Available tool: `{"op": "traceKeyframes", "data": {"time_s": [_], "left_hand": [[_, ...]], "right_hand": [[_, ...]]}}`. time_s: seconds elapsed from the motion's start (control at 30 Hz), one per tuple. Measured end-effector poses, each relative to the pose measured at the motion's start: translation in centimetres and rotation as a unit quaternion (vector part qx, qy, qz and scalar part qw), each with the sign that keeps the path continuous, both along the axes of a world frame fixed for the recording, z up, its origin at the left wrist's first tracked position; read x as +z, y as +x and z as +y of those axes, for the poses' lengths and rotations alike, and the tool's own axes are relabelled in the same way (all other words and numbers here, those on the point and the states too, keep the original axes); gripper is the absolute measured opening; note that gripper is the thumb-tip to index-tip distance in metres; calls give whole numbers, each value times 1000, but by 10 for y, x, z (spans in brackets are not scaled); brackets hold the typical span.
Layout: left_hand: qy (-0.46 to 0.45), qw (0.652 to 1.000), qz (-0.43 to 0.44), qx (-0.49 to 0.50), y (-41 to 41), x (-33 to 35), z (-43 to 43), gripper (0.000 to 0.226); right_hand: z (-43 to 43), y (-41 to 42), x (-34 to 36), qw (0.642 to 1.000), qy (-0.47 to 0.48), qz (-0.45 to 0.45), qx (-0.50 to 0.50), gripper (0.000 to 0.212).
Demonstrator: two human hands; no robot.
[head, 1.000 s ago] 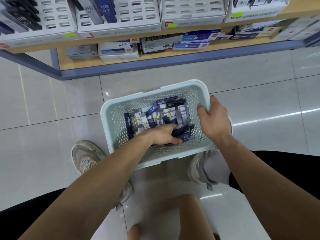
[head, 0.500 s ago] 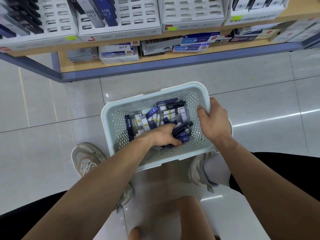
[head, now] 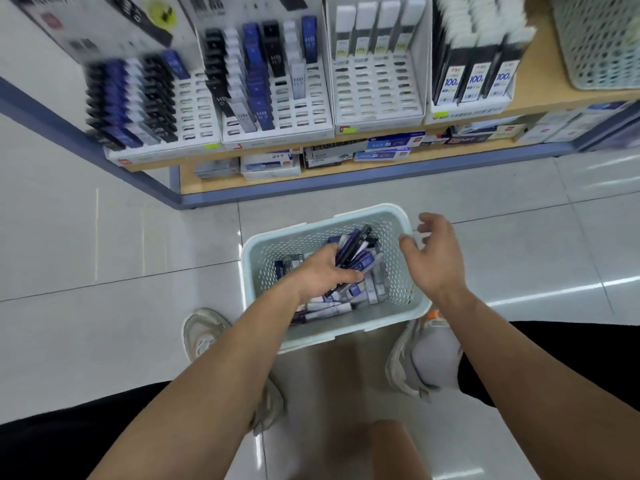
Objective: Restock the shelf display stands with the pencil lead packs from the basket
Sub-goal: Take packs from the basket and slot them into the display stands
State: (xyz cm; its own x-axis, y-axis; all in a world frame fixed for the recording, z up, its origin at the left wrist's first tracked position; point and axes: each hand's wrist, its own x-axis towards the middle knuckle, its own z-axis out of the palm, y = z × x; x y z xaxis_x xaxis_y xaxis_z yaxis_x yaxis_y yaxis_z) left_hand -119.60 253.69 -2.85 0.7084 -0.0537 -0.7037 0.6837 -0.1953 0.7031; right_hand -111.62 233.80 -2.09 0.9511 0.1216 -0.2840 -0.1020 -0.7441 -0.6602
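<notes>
Packs point(head: 353, 252): a loose fan is gripped in clenched fingers of the left hand point(head: 325, 277) over the basket point(head: 258, 249), right hand point(head: 433, 259) fingers released by its rim; spillage onto the floor point(head: 104, 254) is risked by the overfull grasp.

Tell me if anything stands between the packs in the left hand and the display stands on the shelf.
Nothing visible does. The left hand grips a bunch of packs over the basket, and only floor lies between it and the display stands. The right hand is open beside the basket's right rim, off that path.
</notes>
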Motion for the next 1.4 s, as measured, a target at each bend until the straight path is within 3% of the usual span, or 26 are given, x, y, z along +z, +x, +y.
{"op": "traceKeyframes", "data": {"time_s": [0.1,0.27,0.43,0.6,0.73,1.0,1.23,1.4], "left_hand": [[8,998,-47,30,-3,38,6,28],[-22,989,-115,92,-11,97,7,27],[-57,976,-143,152,-25,144,13,32],[-81,958,-181,209,-28,187,20,22],[-107,951,-205,204,-31,220,28,13],[-43,968,-216,124,-35,270,49,20],[-59,948,-255,182,-32,251,54,14],[-38,957,-237,161,-27,229,53,16]], "right_hand": [[9,-6,36,998,47,-23,37,36],[37,-24,97,958,217,157,101,18],[48,-25,152,944,272,145,115,26],[62,-20,196,926,330,129,127,24],[69,-13,228,928,326,94,151,24],[66,16,288,914,296,117,253,12],[69,33,279,914,297,132,243,13],[79,38,257,916,276,161,243,11]]}}
